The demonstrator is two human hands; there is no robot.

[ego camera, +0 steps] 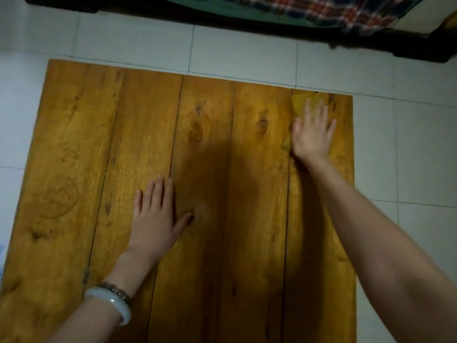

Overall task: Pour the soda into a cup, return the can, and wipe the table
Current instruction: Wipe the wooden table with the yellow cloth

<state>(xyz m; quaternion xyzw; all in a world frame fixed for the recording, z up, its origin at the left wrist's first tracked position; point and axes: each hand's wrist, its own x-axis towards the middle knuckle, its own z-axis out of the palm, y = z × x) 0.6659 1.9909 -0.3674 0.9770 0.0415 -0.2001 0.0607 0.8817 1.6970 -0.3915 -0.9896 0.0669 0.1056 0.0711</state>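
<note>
A wooden plank table (74,144) fills most of the head view. My right hand (312,134) lies flat with fingers spread on a yellow cloth (300,102) near the table's far right corner; the hand covers most of the cloth, and that area is blurred. My left hand (155,216) rests palm down on the bare wood near the middle, fingers slightly apart, holding nothing. Neither a soda can nor a cup is in view.
Pale floor tiles (247,53) surround the table on the far, left and right sides. A dark furniture frame (418,48) with plaid fabric (321,11) runs along the top. A pale bangle (111,300) and a beaded bracelet sit on my left wrist.
</note>
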